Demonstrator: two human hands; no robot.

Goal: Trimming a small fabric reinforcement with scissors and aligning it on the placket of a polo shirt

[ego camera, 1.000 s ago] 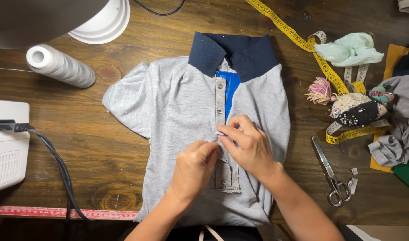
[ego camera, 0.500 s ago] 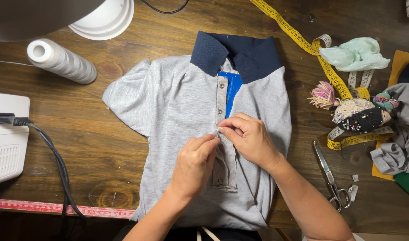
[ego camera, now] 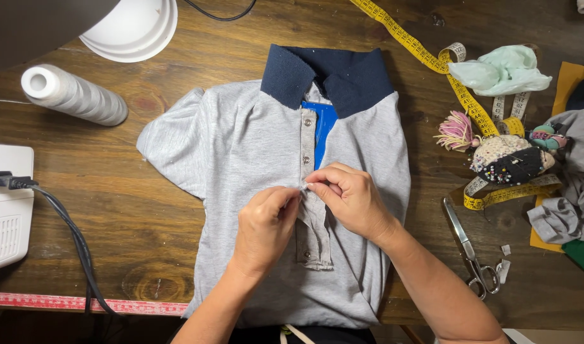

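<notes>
Polo shirt (ego camera: 253, 165) lies flat on the bench (ego camera: 113, 210), your left hand (ego camera: 264, 226) and right hand (ego camera: 349, 199) both pinching its button placket (ego camera: 309, 191) mid-chest — pull unevenly and the strip may pucker or skew off the snaps.

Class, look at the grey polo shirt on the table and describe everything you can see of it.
The grey polo shirt lies flat, front up, on the wooden table, collar away from the person. It looks like soft knit, with a navy collar, a button placket with metal snaps and a bright blue inner facing. One sleeve spreads toward the thread cone. The left hand and right hand pinch the placket at mid-chest; its lower end hangs loose.
</notes>
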